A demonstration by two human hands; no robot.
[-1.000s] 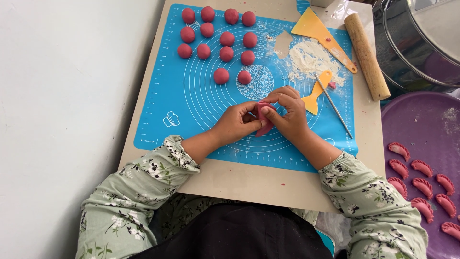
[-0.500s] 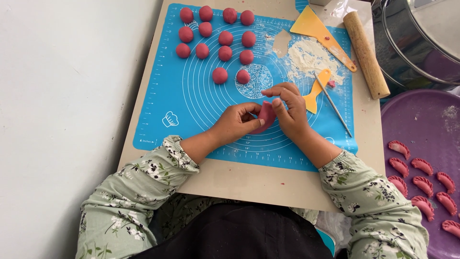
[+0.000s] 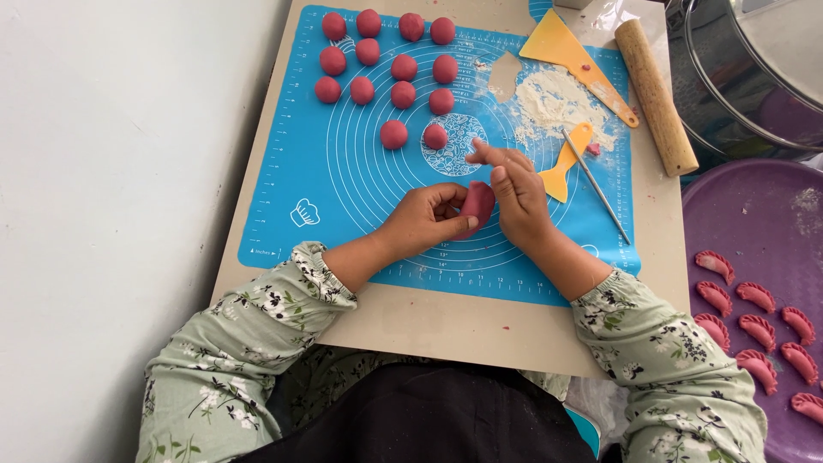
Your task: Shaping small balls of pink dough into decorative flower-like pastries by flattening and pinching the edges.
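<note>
Blue mat [image 3: 343, 184]: left hand [image 3: 424, 221] pinching pink dough piece [image 3: 477, 204]; right hand [image 3: 517, 193] loosely open alongside; dough balls [image 3: 390, 64] at eleven o'clock.

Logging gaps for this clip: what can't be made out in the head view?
- Pink dumpling: its sealed edge is hidden by the left hand and right hand.
- Purple tray: cut off by the right edge, so the dumpling count is unknown.
- Metal pot: cropped at the top corner, contents unseen.

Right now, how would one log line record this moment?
left hand: holds folded pink dough piece | right hand: at its edge | below: blue silicone mat
</note>
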